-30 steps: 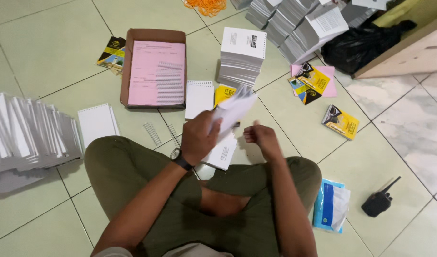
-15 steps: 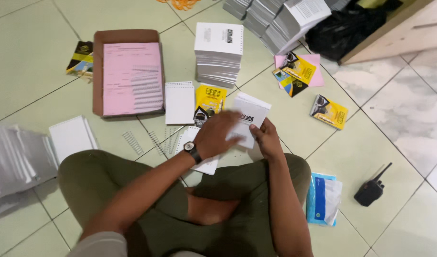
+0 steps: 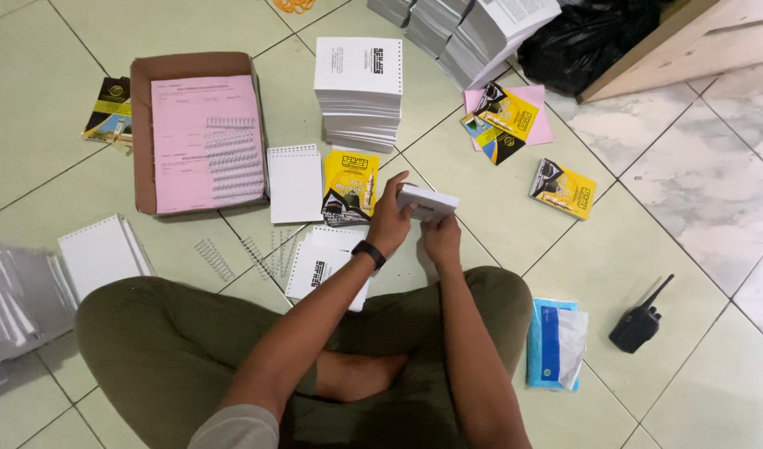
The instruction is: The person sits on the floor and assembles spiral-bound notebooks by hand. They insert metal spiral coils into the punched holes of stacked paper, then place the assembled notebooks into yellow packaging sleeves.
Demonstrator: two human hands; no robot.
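While left hand [image 3: 391, 218] covers it, paper stack [image 3: 431, 200] half hidden.

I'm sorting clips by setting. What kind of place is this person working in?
Probably an informal booklet-binding spot on a tiled floor, home or small print shop. Both hands hold a sheaf of pages; stacks of punched white pages, loose spiral binding combs and yellow covers lie around.

Matt white paper booklet [image 3: 429, 200]; glossy floor tiles [image 3: 664, 216]

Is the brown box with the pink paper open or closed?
Open. The cardboard box has no lid, so the pink sheets and white binding coils inside show.
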